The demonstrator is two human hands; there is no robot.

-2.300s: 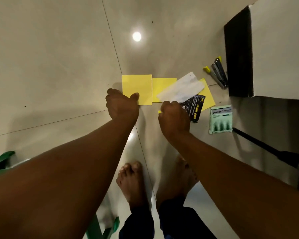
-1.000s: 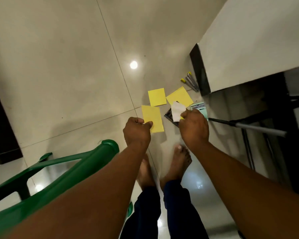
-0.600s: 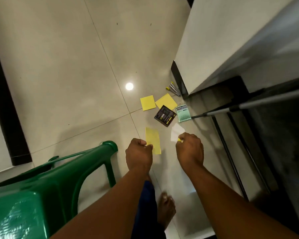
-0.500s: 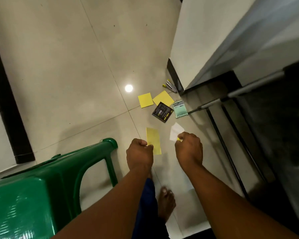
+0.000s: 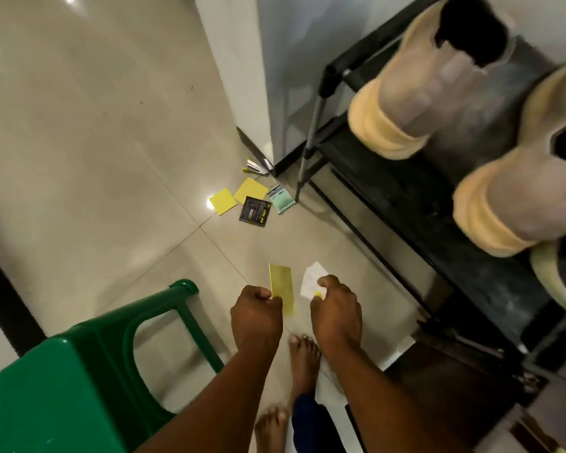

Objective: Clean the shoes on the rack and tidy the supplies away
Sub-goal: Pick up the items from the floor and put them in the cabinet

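My left hand (image 5: 256, 313) pinches a yellow sheet (image 5: 282, 287) by its near edge. My right hand (image 5: 335, 308) pinches a small white sheet (image 5: 311, 282), with a bit of yellow at the fingertips. Both are held above the floor in front of me. A black shoe rack (image 5: 415, 204) stands at the right. On its top shelf sit two beige shoes with tan soles, one further back (image 5: 422, 89) and one nearer (image 5: 517, 197). On the floor ahead lie two yellow sheets (image 5: 223, 201), a black packet (image 5: 255, 211) and a pale green box (image 5: 280, 199).
A green plastic stool (image 5: 79, 371) stands at my lower left, close to my left arm. A small stapler-like tool (image 5: 255, 166) lies by the white wall corner (image 5: 242, 76). My bare feet (image 5: 303, 358) are on the glossy tiled floor.
I have stood up and stepped back from the supplies, carrying the yellow and white sheets. The view swung right, so the shoe rack and shoes now show.
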